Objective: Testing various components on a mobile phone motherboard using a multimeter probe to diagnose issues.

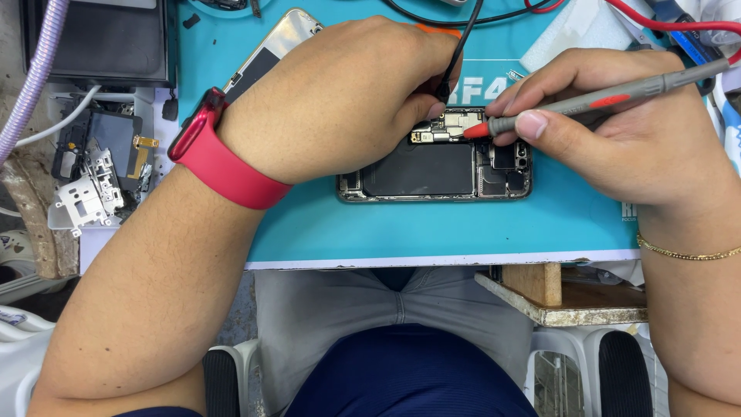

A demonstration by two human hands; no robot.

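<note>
Holding a grey test probe (610, 96) with a red tip between thumb and fingers, your right hand (617, 127) rested on the right end of the opened phone (434, 166), and the red tip touched the circuit board (451, 127) near the middle of the phone's upper edge. Your left hand (340, 96) was curled over the phone's left part, its fingertips pinched around a thin black probe (454, 66) whose lead ran up and away across the mat; its tip met the board just beside the red one. The phone lay flat near the front edge of the turquoise work mat (463, 228), its back open, with a dark battery (417, 170) filling the left of the case. You wore a red wristband (224, 158) on the left wrist and a thin gold bracelet (687, 253) on the right. A detached phone screen (270, 50) lay on the mat beyond your left hand, and loose metal parts (89, 193) sat off the mat's left side.
</note>
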